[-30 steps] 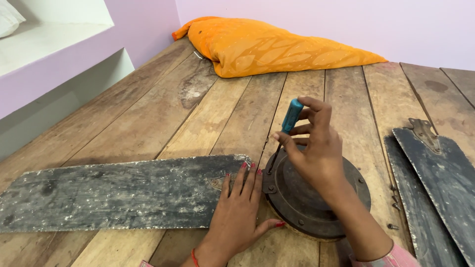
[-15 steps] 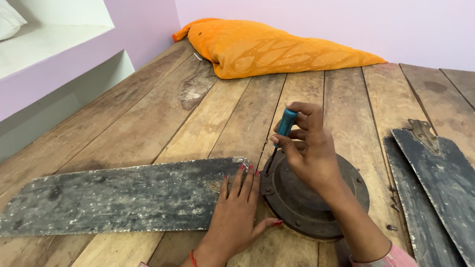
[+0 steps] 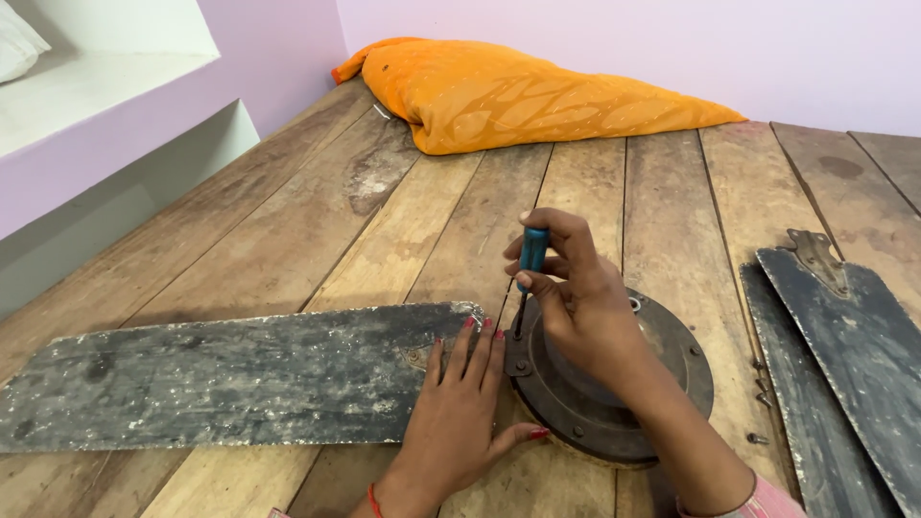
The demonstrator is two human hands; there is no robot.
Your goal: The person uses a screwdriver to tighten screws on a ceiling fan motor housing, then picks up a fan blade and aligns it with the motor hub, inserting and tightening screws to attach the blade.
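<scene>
My right hand (image 3: 576, 297) fingers curl tight around the blue-handled screwdriver (image 3: 531, 259), holding it upright, its shaft running down to the rim of the round fan motor housing (image 3: 662, 384) just beneath my knuckles; the tip itself is hard to make out. My left hand (image 3: 467, 393) lies flat, fingers spread slightly, pressing the end of the grey fan blade (image 3: 221, 369) where it meets the housing, thumb hooked along the housing's edge. Right of my wrist, small screws (image 3: 758, 384) lie loose on the wooden planks (image 3: 413, 221), beside two more blades (image 3: 844, 364), cut off by the frame. Well beyond my fingertips sits an orange cloth bundle (image 3: 518, 96).
</scene>
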